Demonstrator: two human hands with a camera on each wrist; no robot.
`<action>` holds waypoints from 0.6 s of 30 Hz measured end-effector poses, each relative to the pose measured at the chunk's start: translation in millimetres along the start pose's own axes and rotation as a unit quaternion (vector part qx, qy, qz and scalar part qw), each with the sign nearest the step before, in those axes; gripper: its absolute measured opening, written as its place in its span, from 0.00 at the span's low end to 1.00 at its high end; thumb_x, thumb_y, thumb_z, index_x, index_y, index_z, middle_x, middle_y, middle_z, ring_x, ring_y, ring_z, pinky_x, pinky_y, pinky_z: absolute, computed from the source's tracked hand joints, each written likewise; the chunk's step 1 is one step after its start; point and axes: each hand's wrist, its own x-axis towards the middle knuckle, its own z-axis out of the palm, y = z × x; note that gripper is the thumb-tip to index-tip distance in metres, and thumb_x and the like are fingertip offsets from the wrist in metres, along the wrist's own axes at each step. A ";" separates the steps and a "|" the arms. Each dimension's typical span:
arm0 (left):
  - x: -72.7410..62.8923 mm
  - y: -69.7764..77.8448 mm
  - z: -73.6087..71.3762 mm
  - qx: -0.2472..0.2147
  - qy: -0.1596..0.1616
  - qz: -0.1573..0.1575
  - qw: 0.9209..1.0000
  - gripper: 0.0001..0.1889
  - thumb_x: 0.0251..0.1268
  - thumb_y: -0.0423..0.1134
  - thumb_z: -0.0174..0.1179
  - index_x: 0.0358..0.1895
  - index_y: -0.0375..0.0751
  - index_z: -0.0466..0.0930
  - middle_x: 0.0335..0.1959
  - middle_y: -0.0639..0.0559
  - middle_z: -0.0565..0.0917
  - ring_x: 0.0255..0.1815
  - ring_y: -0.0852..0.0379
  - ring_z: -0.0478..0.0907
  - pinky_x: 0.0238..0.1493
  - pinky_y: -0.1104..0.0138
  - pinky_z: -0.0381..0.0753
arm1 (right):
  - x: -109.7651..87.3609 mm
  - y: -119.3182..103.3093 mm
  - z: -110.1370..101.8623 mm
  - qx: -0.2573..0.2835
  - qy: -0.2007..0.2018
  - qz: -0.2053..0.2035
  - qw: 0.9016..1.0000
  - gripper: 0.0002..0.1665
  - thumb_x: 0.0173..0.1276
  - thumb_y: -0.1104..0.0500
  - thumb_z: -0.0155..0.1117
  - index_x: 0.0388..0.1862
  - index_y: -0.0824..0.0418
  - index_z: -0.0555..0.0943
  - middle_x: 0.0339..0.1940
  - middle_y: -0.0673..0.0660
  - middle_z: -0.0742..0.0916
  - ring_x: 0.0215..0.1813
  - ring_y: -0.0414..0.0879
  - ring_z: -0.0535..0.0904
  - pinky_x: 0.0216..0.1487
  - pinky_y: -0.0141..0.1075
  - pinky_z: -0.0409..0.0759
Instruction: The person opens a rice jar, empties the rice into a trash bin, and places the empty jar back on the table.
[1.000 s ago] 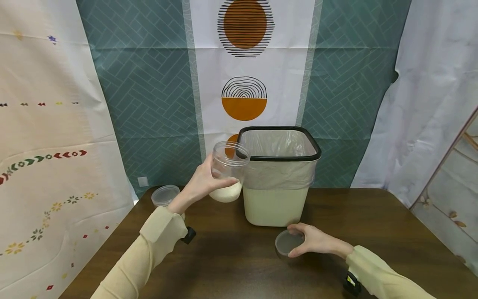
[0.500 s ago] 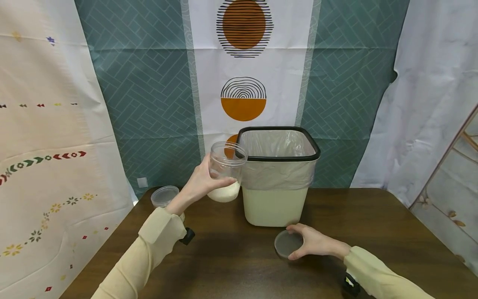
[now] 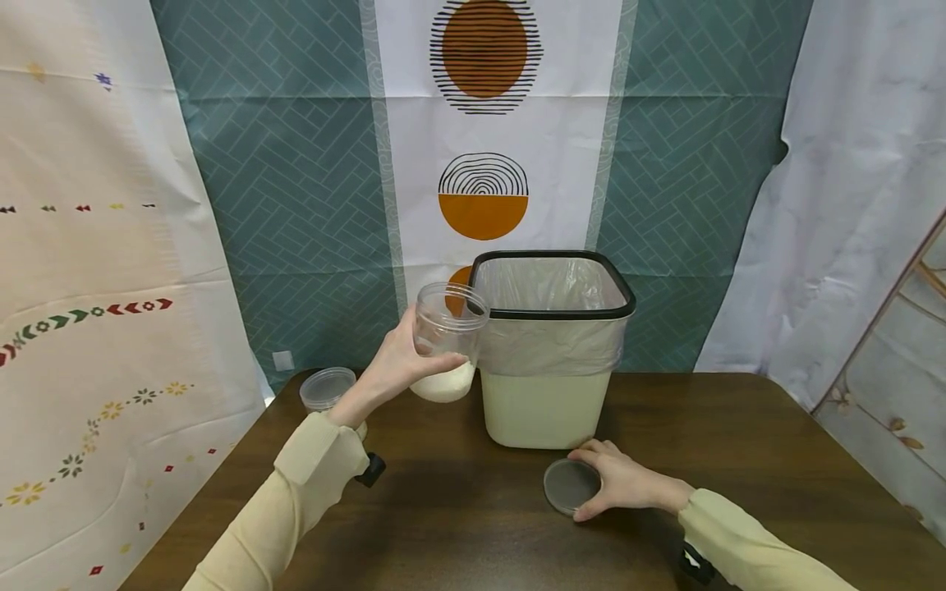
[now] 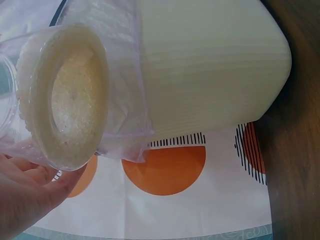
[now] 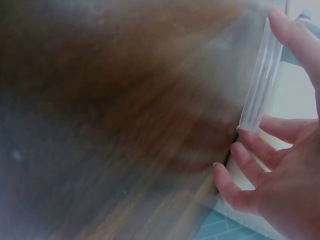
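Observation:
My left hand (image 3: 402, 359) grips a clear plastic jar (image 3: 456, 328) with no lid on it, raised above the table just left of the trash bin (image 3: 543, 410). White, rice-like grains (image 4: 77, 97) show through the jar's base in the left wrist view. On the table in front of the bin, my right hand (image 3: 626, 480) holds a round, clear lid (image 3: 567, 486) by its edge, thumb on the near side and fingers on the far side. From the right wrist, the lid's ribbed rim (image 5: 261, 75) appears edge-on between thumb and fingers.
A second clear jar (image 3: 328, 386) stands at the table's back left, partly behind my left forearm. The bin has a black rim and a clear plastic liner. Patterned cloth (image 3: 296, 205) hangs behind the dark wooden table (image 3: 458, 525).
The lid in my right hand has come down slightly and now lies flat against the table. My left hand and the jar have barely moved.

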 end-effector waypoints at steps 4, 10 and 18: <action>-0.3 -0.6 0.1 0.000 0.004 -0.001 1.000 0.49 0.43 0.54 0.69 0.67 0.47 0.50 0.52 0.47 0.70 0.44 0.49 0.74 0.42 0.58 0.74 | -0.2 0.6 -0.7 -0.006 -0.002 0.007 1.000 0.52 0.40 0.39 0.74 0.57 0.70 0.70 0.47 0.55 0.70 0.48 0.52 0.64 0.41 0.48 0.69; 0.2 0.8 -0.1 0.000 0.007 0.003 1.000 0.49 0.42 0.55 0.69 0.66 0.45 0.50 0.52 0.48 0.69 0.44 0.49 0.74 0.42 0.57 0.74 | -0.7 0.4 -0.3 -0.009 -0.003 0.008 1.000 0.54 0.39 0.38 0.74 0.58 0.71 0.69 0.49 0.58 0.70 0.49 0.55 0.64 0.42 0.51 0.68; 1.2 0.7 -0.6 -0.004 0.004 0.000 1.000 0.46 0.43 0.53 0.69 0.65 0.47 0.52 0.52 0.47 0.69 0.44 0.47 0.73 0.43 0.57 0.73 | -3.3 -0.7 -1.2 -0.009 -0.007 0.002 1.000 0.56 0.40 0.38 0.73 0.60 0.72 0.66 0.51 0.59 0.69 0.50 0.56 0.64 0.42 0.53 0.67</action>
